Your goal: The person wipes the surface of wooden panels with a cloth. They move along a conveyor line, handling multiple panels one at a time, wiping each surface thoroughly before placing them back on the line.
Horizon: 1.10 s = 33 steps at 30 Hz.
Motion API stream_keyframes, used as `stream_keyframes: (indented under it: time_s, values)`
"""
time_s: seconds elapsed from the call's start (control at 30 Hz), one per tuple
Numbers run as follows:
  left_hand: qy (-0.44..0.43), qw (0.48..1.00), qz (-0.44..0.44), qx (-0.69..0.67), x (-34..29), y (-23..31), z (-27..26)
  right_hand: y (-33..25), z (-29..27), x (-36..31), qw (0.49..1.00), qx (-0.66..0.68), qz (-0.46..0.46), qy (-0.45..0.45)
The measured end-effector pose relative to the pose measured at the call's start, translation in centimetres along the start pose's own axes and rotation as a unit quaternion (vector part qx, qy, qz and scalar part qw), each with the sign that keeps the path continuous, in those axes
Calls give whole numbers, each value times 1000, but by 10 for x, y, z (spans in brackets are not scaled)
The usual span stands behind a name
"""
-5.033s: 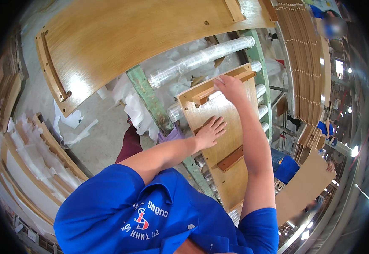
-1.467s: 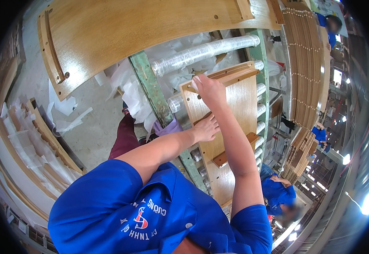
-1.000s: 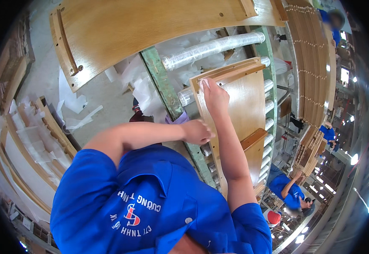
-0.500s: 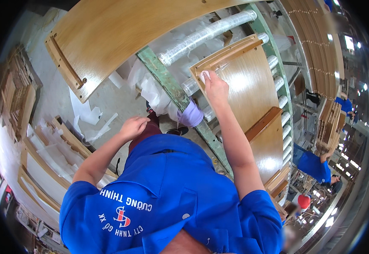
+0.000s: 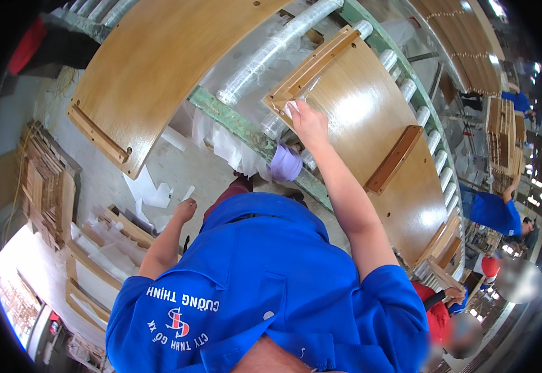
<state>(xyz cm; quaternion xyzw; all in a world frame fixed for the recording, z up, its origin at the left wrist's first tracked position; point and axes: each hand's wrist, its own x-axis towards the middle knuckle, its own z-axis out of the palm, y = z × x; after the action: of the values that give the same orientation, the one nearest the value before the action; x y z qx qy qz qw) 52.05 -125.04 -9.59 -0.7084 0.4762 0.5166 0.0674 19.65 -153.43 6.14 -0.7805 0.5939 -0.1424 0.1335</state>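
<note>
Right hand (image 5: 311, 127) at the upper-left corner of the panel (image 5: 370, 112), wad (image 5: 291, 109) pinched between thumb and fingers; cloth or paper, cannot tell. Panel lies on the film-wrapped rollers (image 5: 423, 115), slanting down to the right, its left edge near the green rail (image 5: 246, 132); the pale strip (image 5: 320, 61) runs along its top end, just beside the wad, and the darker strip (image 5: 395, 160) crosses it lower down. Left hand (image 5: 187, 210) hangs low, well apart from the panel, over the floor by paper scraps (image 5: 150, 188); its fingers look drawn together, but too small to tell whether they grip anything. Risks, as judged: with one hand on the panel, a hard sideways push at that corner could set it rolling or skew it toward the rail, should the rollers turn freely. Grit in the wad could scratch the glossy face; a loose fold could snag on the strip's end or the corner. The big panel (image 5: 171, 68) lies close by on the left, so a swing of the smaller one might knock its edge. Scraps could slip underfoot if stepped on.
</note>
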Motion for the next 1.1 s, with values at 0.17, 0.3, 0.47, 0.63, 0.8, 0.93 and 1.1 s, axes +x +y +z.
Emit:
stream_keyframes:
  time_s: [0.17,0.3,0.47,0.63,0.8,0.93,1.1]
  values:
    - [14,992,34,-122,18,27,-5,7,4,-9,1000,27,10,4]
    - [-1,983,51,-177,29,55,-7,24,-1,-28,998,49,37,7]
    - [-12,988,82,-133,36,72,-14,47,-14,-67,993,65,95,1]
    - [-39,993,77,-76,37,79,-26,66,-26,-107,985,94,135,57]
    - [-53,995,69,-55,41,86,-36,83,-36,-147,971,78,193,119]
    - [-60,995,68,-41,45,100,-43,97,-46,-179,949,59,274,142]
    - [-63,991,113,-19,52,118,-44,113,-51,-209,933,49,315,165]
